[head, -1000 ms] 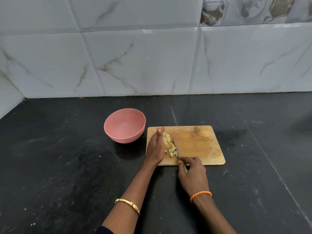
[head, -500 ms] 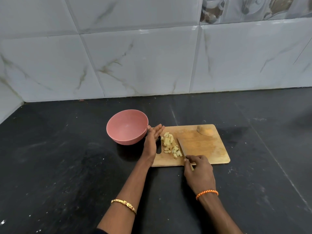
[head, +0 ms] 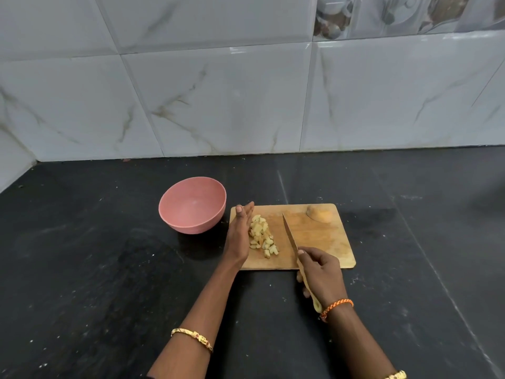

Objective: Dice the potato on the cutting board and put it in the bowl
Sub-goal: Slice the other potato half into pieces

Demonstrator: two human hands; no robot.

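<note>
Left hand (head: 240, 236), fingers straight, walls the diced potato (head: 263, 237) at the cutting board (head: 322, 236) edge nearest the bowl (head: 191, 205); right hand (head: 322, 274) grips the knife (head: 290, 233) to gather the pile.

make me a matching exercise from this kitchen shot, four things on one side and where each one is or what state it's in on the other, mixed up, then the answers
Things:
1. pink bowl
2. diced potato
3. knife
4. uncut potato piece

Places or states:
A. at the far right corner of the cutting board
B. gripped in the right hand, blade pointing away over the board
C. standing on the dark counter left of the board, nothing in it
D. piled on the board beside the straight-fingered left hand

Pairs: 1-C, 2-D, 3-B, 4-A
</note>
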